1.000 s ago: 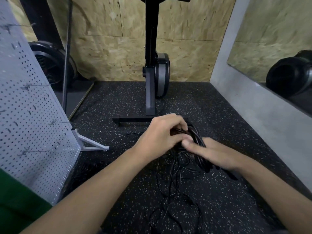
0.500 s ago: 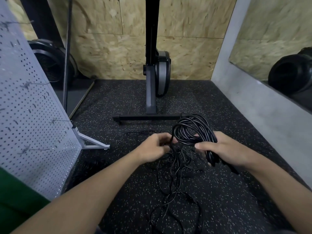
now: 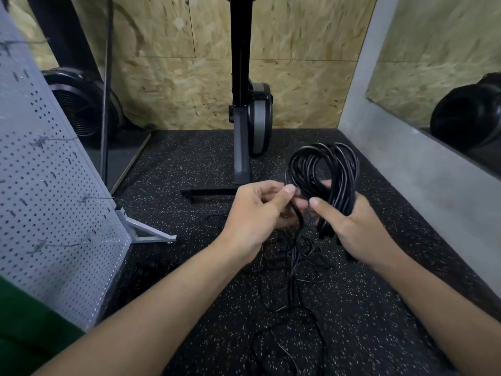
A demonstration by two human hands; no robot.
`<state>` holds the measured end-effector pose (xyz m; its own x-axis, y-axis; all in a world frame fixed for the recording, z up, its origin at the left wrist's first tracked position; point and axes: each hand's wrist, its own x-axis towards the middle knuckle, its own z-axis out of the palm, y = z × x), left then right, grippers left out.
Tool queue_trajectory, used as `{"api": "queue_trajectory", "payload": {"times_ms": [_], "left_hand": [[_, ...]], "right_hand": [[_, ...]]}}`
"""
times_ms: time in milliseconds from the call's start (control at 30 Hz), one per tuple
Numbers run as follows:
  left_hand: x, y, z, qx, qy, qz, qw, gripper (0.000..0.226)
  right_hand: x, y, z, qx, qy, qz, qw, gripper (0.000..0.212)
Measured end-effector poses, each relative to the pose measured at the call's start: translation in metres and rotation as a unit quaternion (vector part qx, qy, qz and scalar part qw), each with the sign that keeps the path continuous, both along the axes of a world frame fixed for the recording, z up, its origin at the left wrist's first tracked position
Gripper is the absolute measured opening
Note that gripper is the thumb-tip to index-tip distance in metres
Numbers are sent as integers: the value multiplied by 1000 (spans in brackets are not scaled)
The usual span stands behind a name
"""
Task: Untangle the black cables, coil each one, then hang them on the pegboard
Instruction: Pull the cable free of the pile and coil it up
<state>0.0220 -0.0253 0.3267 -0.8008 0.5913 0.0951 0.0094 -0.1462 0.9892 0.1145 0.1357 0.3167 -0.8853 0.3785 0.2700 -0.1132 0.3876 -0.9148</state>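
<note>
Across the bottom, speckled rubber floor [image 3: 189, 164]. At left, standing grey pegboard [image 3: 54, 199]. Spread on the floor beneath both hands, loose tangle of thin black cables [image 3: 291, 256]. Raised above it, thick coiled cable [image 3: 347, 175], gripped by the curled right hand [image 3: 355, 232]. Just beside, left hand [image 3: 254, 213], pinching apparently a single strand [image 3: 297, 218] between thumb and fingers.

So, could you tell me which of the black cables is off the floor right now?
The thick coil, gripped in the right hand; the thin cables lie tangled on the mat below.
</note>
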Motion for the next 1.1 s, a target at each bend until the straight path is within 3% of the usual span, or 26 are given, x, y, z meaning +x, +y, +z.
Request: {"api": "queue_trajectory", "payload": {"times_ms": [200, 300, 367, 400, 467, 500, 567, 633, 667, 767, 867, 1000, 1100], "left_hand": [[-4, 7, -19, -10, -65, 34, 997, 20], [-6, 12, -29, -27, -51, 60, 997, 21], [-8, 10, -29, -42, 28, 72, 996, 23], [-11, 8, -27, -64, 123, 91, 986, 26], [-16, 3, -22, -114, 303, 135, 937, 34], [-19, 1, -20, -115, 317, 138, 931, 38], [-25, -3, -21, -92, 228, 103, 964, 40], [-33, -5, -39, -117, 164, 30, 979, 21], [-36, -7, -49, -156, 168, -25, 973, 9], [-31, -4, -85, -246, 224, -205, 921, 39], [-22, 7, -100, -249, 286, -222, 898, 33], [-30, 11, -113, -275, 287, -212, 893, 32], [-28, 12, -124, -296, 297, -244, 874, 36]], "right_hand": [[-8, -5, -12, 4, -79, 16, 997, 17], [-8, -10, -15, -18, -98, 38, 994, 19], [-8, -9, -15, -15, -102, 58, 993, 22], [-8, -8, -15, -7, -103, 66, 992, 23], [-7, -6, -14, 19, -110, 55, 992, 19], [-6, -5, -14, 27, -113, 44, 992, 14], [-5, -4, -13, -5, -102, 33, 994, 7], [-6, -2, -11, -93, -70, 28, 993, 9], [-6, -3, -9, -159, -49, 33, 985, 7], [-5, -8, 1, -302, -11, 77, 950, 6], [-2, -6, 9, -352, 6, 102, 931, 18], [-2, 2, 14, -391, 18, 72, 917, 38], [-1, 2, 15, -418, 0, 78, 905, 33]]}}
